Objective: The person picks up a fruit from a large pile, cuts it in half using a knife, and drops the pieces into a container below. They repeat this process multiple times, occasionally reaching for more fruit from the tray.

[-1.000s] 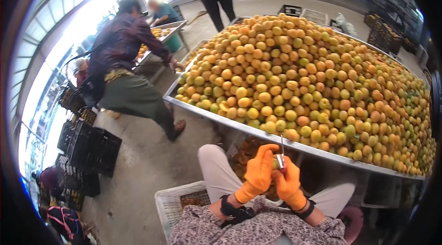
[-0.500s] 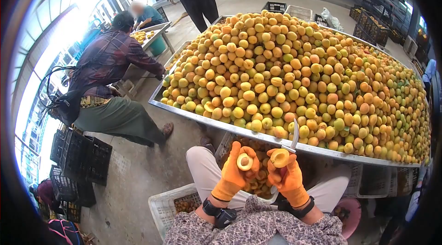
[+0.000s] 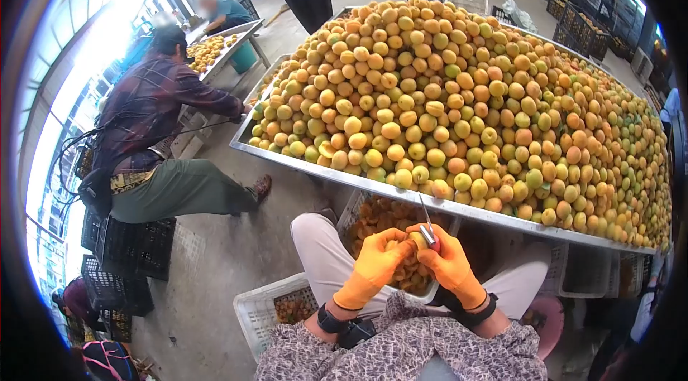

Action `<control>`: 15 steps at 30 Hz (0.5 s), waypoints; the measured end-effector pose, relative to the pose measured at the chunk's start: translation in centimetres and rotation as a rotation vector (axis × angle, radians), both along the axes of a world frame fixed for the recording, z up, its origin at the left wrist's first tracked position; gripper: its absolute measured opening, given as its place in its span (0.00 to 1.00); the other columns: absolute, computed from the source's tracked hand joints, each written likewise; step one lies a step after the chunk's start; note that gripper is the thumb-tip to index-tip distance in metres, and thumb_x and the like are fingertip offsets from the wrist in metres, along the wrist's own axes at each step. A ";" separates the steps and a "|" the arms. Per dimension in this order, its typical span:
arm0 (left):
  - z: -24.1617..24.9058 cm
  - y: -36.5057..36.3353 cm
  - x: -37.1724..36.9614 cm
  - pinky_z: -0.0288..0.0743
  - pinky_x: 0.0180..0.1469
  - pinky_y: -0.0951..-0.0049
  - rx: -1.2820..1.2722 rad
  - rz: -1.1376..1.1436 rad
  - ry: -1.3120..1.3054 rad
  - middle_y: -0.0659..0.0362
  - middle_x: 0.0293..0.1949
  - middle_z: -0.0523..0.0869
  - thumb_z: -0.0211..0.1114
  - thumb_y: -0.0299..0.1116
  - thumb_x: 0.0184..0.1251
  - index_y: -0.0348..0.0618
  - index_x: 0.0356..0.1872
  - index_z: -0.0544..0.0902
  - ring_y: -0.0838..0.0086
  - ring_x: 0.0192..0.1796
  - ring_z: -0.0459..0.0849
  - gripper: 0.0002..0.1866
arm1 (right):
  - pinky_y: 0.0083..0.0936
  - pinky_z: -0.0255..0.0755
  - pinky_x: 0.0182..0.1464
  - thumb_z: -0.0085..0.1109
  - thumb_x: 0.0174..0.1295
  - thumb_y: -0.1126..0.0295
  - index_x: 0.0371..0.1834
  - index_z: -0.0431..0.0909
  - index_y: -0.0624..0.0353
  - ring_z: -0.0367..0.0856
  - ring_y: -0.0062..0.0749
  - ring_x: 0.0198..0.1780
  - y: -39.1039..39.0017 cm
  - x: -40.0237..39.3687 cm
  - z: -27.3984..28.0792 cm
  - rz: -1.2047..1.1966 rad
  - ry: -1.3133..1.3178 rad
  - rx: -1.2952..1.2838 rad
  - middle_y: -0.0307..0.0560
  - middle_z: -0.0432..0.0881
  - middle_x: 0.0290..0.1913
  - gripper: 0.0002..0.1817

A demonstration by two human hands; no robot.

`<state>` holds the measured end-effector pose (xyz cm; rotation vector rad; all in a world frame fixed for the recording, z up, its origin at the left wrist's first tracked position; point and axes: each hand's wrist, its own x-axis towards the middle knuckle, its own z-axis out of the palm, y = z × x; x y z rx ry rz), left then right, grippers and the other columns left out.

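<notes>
My left hand (image 3: pixel 378 266), in an orange glove, has its fingers closed against a yellow-orange apricot piece (image 3: pixel 418 240). My right hand (image 3: pixel 451 266), gloved the same way, grips a knife (image 3: pixel 430 233) with a red part at its handle; the blade points up and away from me. Both hands meet at the fruit, above a crate of cut apricots (image 3: pixel 411 282) between my knees. Beyond them a large metal-edged table (image 3: pixel 344 175) bears a high heap of whole apricots (image 3: pixel 430 94).
A white crate (image 3: pixel 247 316) stands left of my legs, a pink basin (image 3: pixel 550 324) at the right. A person in a plaid shirt (image 3: pixel 143 105) leans at the table's left corner. Black crates (image 3: pixel 136 245) are stacked at left; two more people are behind.
My hands have come together; the two separate apricot halves no longer show apart. The knife blade has tilted left. The person in plaid appears further left.
</notes>
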<state>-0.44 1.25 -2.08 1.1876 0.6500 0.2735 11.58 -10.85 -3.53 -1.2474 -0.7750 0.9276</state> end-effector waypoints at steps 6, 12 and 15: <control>0.0 -0.2 1.0 0.69 0.26 0.84 -0.125 0.008 -0.008 0.64 0.26 0.81 0.64 0.31 0.67 0.35 0.39 0.81 0.85 0.25 0.77 0.08 | 0.25 0.74 0.50 0.69 0.54 0.73 0.59 0.74 0.60 0.80 0.28 0.44 -0.5 0.6 0.1 -0.011 -0.144 -0.055 0.47 0.83 0.43 0.27; 0.7 0.2 1.1 0.59 0.24 0.84 -0.172 -0.101 -0.158 0.63 0.27 0.80 0.62 0.31 0.66 0.38 0.35 0.80 0.85 0.21 0.69 0.06 | 0.19 0.71 0.43 0.71 0.56 0.72 0.58 0.74 0.60 0.74 0.19 0.37 -1.2 0.6 0.2 -0.298 -0.224 0.032 0.37 0.78 0.34 0.26; 1.6 1.2 -0.3 0.62 0.29 0.83 -0.006 -0.167 -0.096 0.64 0.28 0.80 0.64 0.28 0.63 0.36 0.31 0.81 0.84 0.26 0.71 0.05 | 0.13 0.65 0.37 0.72 0.58 0.65 0.59 0.73 0.62 0.68 0.15 0.34 -2.8 1.1 -0.2 -0.503 0.019 0.218 0.32 0.73 0.35 0.28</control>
